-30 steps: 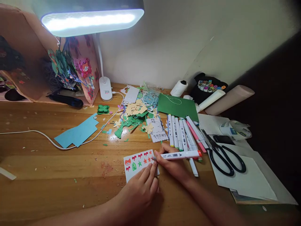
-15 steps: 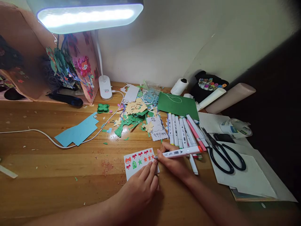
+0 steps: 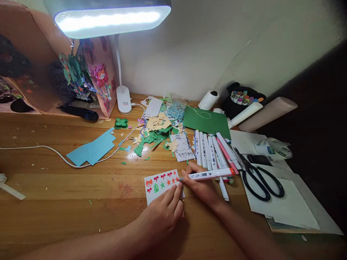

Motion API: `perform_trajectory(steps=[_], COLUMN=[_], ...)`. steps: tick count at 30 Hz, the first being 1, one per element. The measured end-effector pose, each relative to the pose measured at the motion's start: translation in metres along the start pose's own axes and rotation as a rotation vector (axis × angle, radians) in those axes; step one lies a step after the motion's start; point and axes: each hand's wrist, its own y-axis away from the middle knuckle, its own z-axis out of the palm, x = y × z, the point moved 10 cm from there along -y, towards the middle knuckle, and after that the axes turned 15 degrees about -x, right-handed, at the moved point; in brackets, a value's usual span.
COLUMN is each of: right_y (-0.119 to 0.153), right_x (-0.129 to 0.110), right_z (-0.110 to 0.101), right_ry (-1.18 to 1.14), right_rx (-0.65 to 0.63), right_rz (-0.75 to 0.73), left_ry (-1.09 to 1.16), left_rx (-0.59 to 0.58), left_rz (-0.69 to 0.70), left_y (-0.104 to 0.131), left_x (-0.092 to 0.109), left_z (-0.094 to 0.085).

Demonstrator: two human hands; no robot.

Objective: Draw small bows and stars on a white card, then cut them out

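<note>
A small white card [image 3: 151,196] lies on the wooden desk, bearing coloured drawings: red bows, orange and green stars, a green tag shape and an orange face. My left hand [image 3: 165,207] rests flat over the card's lower part, fingers stretched out and pressing on it. In my right hand [image 3: 199,186] is a white marker [image 3: 208,174] with an orange end, pinched near its tip. The tip touches or nearly touches the card at its right edge, beside an orange star. Part of the card is hidden under my left hand.
Several white markers [image 3: 206,148] lie behind my right hand. Black-handled scissors [image 3: 261,180] rest on papers at right. Paper scraps [image 3: 157,124], green card [image 3: 206,121] and a blue paper piece [image 3: 92,148] lie farther back. A lamp [image 3: 124,101] with a white cable stands behind.
The whole view has shifted slightly, so things appear a little farther right. Both hands keep their hold, with the marker tip still at the card's right edge.
</note>
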Motion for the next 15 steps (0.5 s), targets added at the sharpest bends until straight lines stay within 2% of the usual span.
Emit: perform_trajectory(steps=[5,15], right_y=[-0.0007,-0.0016], right_x=[-0.0010,-0.0049], right_z=[-0.0005,-0.0025], right_ry=[-0.034,-0.059], right_rx=[0.001,0.029], right_rz=[-0.006,-0.012], left_ry=[0.019,0.031], left_rx=[-0.019,0.039], left_rz=[0.004,-0.023], left_y=[-0.0004,0.0009], left_x=[-0.0004,-0.0026], left_z=[0.0018,-0.0002])
